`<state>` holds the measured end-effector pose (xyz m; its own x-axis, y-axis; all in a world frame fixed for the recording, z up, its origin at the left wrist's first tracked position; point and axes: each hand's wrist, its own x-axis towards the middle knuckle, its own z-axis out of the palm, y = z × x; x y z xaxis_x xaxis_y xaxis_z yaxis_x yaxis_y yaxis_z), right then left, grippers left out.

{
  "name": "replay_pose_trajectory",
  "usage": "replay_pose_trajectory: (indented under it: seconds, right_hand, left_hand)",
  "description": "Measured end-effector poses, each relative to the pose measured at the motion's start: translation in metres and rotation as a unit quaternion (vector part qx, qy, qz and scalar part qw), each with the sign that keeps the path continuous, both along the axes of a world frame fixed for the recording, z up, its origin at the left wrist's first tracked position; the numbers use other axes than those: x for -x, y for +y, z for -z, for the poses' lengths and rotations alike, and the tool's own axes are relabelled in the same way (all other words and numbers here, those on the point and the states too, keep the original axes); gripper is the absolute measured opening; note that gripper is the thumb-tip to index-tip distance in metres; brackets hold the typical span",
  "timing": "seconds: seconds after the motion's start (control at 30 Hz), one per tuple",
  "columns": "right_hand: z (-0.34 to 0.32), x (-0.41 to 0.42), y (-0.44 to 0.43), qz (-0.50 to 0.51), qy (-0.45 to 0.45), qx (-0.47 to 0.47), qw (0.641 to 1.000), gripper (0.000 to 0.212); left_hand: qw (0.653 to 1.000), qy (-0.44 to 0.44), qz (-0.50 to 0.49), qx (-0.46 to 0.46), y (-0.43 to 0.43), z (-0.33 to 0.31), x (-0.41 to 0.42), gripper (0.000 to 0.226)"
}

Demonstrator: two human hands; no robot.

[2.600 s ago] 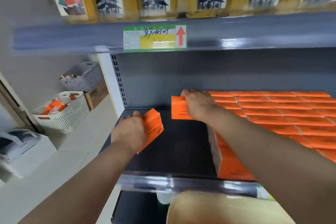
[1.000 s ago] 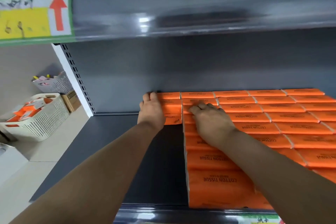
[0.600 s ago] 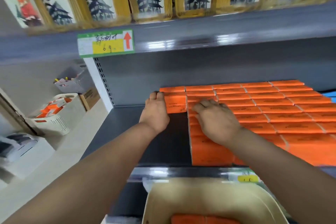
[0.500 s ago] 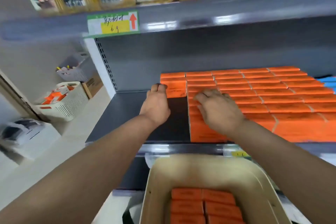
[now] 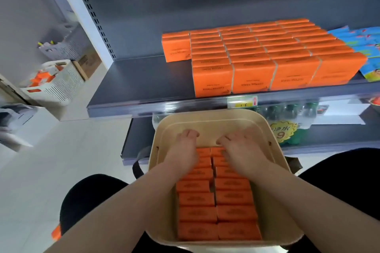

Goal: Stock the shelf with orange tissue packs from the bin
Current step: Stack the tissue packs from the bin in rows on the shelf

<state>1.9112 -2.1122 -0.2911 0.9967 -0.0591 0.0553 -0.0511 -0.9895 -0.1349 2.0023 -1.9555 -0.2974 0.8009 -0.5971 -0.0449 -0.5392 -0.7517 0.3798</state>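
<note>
Shelved packs (image 5: 253,76) read COTTON TISSUE; left grip (image 5: 183,152) and right grip (image 5: 240,150) in the bin (image 5: 209,117), fingertips hidden, perhaps clutching, can't tell.

This is a shop aisle. A grey metal gondola shelf (image 5: 144,84) hangs off a slotted upright (image 5: 92,16) and carries a price label (image 5: 242,101) on its front rail. Identical orange tissue packs (image 5: 253,76) stand in tight rows beside blue packets (image 5: 366,47). Green bottles (image 5: 287,111) sit on the tier below, behind a yellow starburst price sign (image 5: 283,131).
</note>
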Motion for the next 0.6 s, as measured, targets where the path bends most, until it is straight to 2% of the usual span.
replay_pose_trajectory:
  seconds: [0.1, 0.2, 0.27, 0.37, 0.6]
  right_hand:
    - [0.041, 0.021, -0.002, 0.022, 0.078, -0.014, 0.997, 0.031]
    - [0.065, 0.029, -0.01, 0.051, 0.147, -0.053, 0.986, 0.032]
    - [0.071, 0.025, -0.011, 0.054, 0.148, -0.059, 0.986, 0.035]
    - [0.076, 0.016, -0.009, 0.047, 0.148, -0.035, 0.987, 0.037]
    - [0.092, 0.017, -0.008, 0.015, 0.236, 0.039, 0.971, 0.029]
  left_hand:
    - [0.997, 0.083, -0.002, 0.001, 0.006, 0.039, 0.028, 0.04]
    - [0.994, 0.103, -0.02, -0.032, 0.018, 0.066, 0.044, 0.041]
    - [0.992, 0.109, -0.031, -0.058, 0.024, 0.072, 0.045, 0.043]
    - [0.99, 0.112, -0.061, -0.066, 0.029, 0.073, 0.037, 0.043]
    - [0.983, 0.13, -0.103, -0.073, 0.027, 0.079, 0.028, 0.036]
